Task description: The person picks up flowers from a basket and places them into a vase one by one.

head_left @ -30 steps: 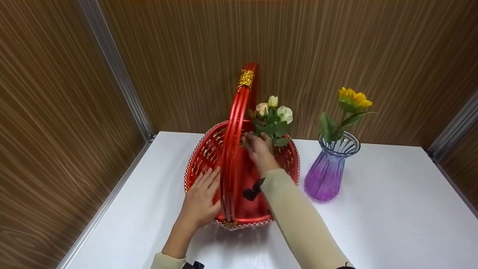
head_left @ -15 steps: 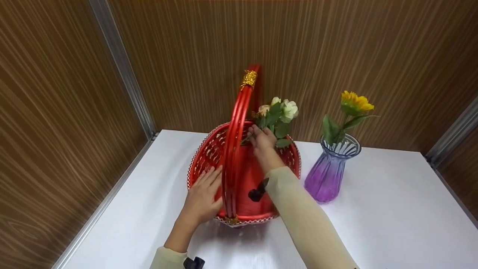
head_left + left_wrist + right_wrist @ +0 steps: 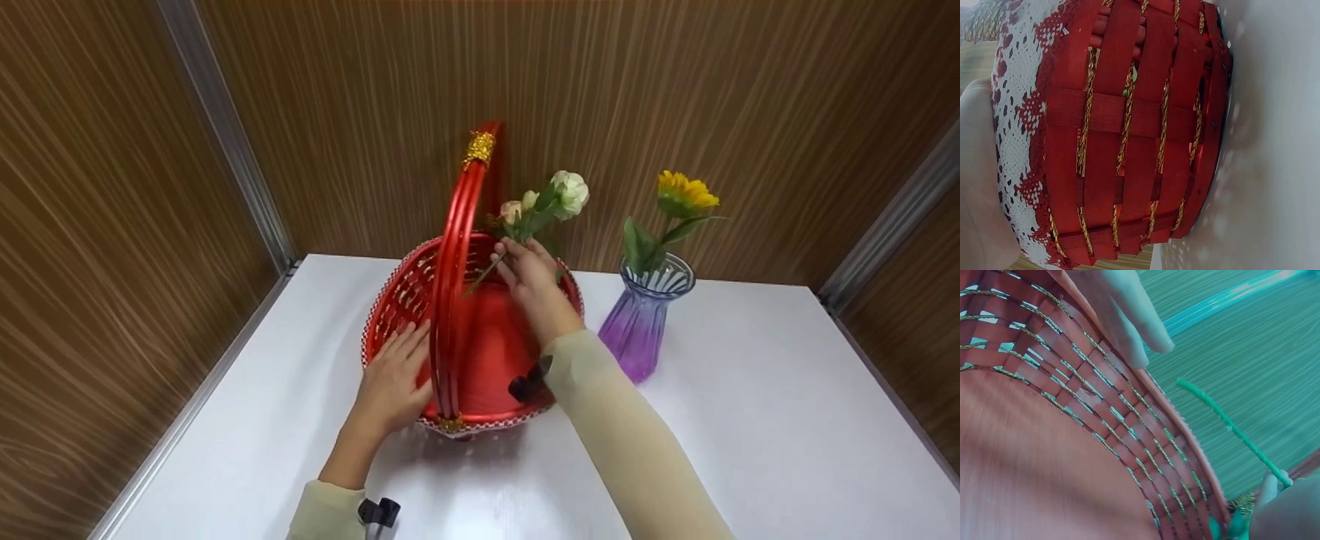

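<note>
A red woven basket (image 3: 487, 352) with a tall arched handle (image 3: 454, 277) and lace-trimmed rim stands on the white table. My left hand (image 3: 394, 382) rests on the basket's left rim, its fingers straight and reaching inside; in the left wrist view part of the hand (image 3: 979, 185) lies along the lace edge. My right hand (image 3: 532, 281), over the basket's far right side, pinches the stem of a spray of artificial roses. The white rose (image 3: 570, 196) leans right, beside a peach one (image 3: 511, 212) and a bud. The green stem (image 3: 1230, 424) angles down to the left.
To the basket's right stands a blue-to-purple glass vase (image 3: 637, 330) holding a yellow sunflower (image 3: 686, 193). A wood-grain wall (image 3: 360, 135) rises close behind the basket, with another panel (image 3: 97, 247) along the left side. The white table (image 3: 765, 405) extends to the right.
My right hand has risen slightly and tilted the rose spray, so its stem now shows pointing down-left. The left hand stays on the rim. The head view has shifted a little.
</note>
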A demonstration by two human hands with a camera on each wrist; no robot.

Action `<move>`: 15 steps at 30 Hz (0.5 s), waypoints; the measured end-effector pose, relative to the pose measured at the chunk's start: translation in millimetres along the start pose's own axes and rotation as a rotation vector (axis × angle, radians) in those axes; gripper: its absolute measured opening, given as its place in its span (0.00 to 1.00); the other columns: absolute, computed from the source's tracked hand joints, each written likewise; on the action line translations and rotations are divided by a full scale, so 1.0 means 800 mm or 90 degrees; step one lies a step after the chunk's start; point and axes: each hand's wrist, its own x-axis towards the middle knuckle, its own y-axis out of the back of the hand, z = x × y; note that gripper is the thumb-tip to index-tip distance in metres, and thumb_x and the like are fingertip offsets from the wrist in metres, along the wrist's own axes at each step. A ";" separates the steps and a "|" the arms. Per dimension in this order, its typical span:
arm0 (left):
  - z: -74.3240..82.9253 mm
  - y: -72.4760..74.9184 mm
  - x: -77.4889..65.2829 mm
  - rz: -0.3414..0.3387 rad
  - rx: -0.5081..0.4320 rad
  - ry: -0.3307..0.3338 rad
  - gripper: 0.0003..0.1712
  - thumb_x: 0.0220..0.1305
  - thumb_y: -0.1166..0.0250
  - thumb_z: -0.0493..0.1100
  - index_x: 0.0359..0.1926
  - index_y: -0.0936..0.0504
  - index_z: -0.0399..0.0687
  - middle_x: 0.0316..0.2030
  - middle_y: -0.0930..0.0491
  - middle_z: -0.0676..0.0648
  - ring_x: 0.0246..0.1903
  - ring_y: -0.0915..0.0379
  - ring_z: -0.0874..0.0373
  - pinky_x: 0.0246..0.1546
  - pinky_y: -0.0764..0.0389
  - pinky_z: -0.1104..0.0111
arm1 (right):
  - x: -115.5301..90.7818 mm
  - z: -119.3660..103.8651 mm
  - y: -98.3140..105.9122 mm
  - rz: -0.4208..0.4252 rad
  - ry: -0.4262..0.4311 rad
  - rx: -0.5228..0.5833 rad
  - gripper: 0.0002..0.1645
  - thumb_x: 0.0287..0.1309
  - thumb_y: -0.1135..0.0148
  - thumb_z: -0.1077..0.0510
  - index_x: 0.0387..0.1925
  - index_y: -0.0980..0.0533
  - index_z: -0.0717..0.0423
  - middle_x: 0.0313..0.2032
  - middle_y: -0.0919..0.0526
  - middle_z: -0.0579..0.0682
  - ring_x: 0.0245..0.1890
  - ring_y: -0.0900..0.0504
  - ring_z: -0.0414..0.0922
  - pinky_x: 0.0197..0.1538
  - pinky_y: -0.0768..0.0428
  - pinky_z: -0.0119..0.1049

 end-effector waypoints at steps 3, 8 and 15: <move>-0.009 0.004 0.000 0.019 0.001 -0.003 0.37 0.62 0.46 0.49 0.73 0.33 0.44 0.73 0.36 0.43 0.73 0.43 0.44 0.73 0.41 0.50 | -0.008 -0.007 -0.001 -0.033 0.013 -0.023 0.32 0.68 0.45 0.68 0.71 0.37 0.57 0.40 0.18 0.53 0.38 0.17 0.45 0.63 0.23 0.44; -0.025 0.009 -0.008 0.028 0.003 0.009 0.37 0.62 0.45 0.49 0.72 0.32 0.44 0.72 0.34 0.42 0.73 0.42 0.43 0.73 0.41 0.49 | -0.023 -0.015 -0.003 -0.081 0.038 -0.058 0.27 0.69 0.46 0.68 0.67 0.33 0.61 0.41 0.17 0.52 0.39 0.16 0.44 0.59 0.19 0.43; -0.042 0.013 -0.031 0.025 0.000 0.046 0.37 0.60 0.44 0.49 0.71 0.31 0.41 0.70 0.32 0.39 0.72 0.42 0.41 0.73 0.41 0.49 | -0.044 -0.016 0.001 -0.114 0.045 -0.093 0.16 0.69 0.46 0.67 0.57 0.28 0.60 0.41 0.18 0.54 0.37 0.15 0.43 0.47 0.14 0.38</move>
